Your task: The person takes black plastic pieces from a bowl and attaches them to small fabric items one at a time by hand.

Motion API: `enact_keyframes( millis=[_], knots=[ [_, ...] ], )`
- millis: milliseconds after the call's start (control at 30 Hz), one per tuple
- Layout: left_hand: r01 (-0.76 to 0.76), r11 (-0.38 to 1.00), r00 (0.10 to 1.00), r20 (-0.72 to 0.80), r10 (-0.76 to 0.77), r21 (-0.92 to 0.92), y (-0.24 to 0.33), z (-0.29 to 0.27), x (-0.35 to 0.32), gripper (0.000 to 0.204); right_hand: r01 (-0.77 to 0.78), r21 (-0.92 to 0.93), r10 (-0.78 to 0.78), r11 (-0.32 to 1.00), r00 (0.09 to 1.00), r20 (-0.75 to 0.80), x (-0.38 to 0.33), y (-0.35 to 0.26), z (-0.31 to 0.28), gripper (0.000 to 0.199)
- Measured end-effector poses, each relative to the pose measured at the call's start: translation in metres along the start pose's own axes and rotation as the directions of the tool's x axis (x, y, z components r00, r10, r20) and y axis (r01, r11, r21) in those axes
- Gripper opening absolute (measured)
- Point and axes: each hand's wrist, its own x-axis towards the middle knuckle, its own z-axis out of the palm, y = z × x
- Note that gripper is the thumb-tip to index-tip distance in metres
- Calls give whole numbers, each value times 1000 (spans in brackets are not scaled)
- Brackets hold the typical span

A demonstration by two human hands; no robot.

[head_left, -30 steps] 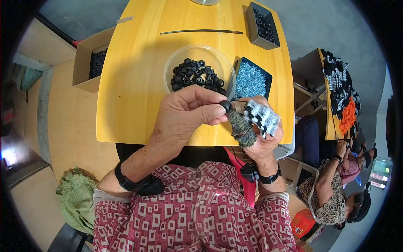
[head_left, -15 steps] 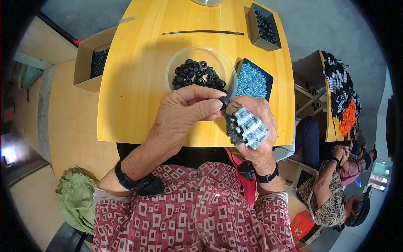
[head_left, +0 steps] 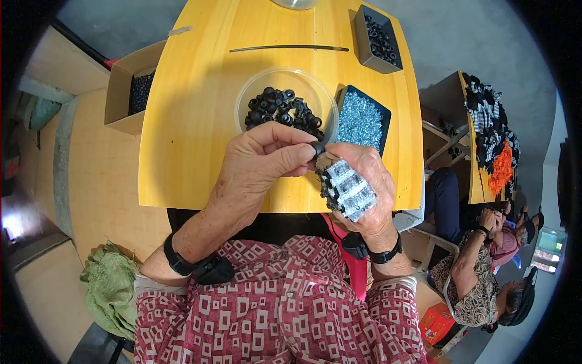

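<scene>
Our left hand (head_left: 254, 164) pinches a small black ring (head_left: 317, 147) at the fingertips; our right hand (head_left: 364, 182) grips a silver-and-black bundle (head_left: 347, 189). We're holding over the yellow table's (head_left: 194, 121) near edge, so a slipped ring likely drops to our lap. Clear bowl (head_left: 254, 91) and blue tray (head_left: 382, 109) crowd ahead; open tabletop lies left.

A yellow wooden counter (head_left: 182, 139) fills the middle of the view, over a grey floor (head_left: 461, 42) that shows at twelve to two o'clock. At ten o'clock an open cardboard box (head_left: 124, 91) sits against the counter's edge above a pale wooden bench (head_left: 97, 176). At three o'clock stands a second yellow counter (head_left: 476, 182). Bright light glows at nine o'clock, and a green cloth (head_left: 109, 291) lies at eight.
</scene>
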Motion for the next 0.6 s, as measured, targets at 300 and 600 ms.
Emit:
enact_keyframes(
  millis=[300, 600],
  knots=[
    [89, 989, 995, 54, -83, -117, 5, 6, -3, 23, -246, 625, 480, 741, 845, -236, -5, -1, 13, 35],
    [120, 971, 993, 37, -115, -206, 6, 10, -6, 25, -370, 725, 617, 581, 782, -95, -3, -1, 12, 26]
  ],
)
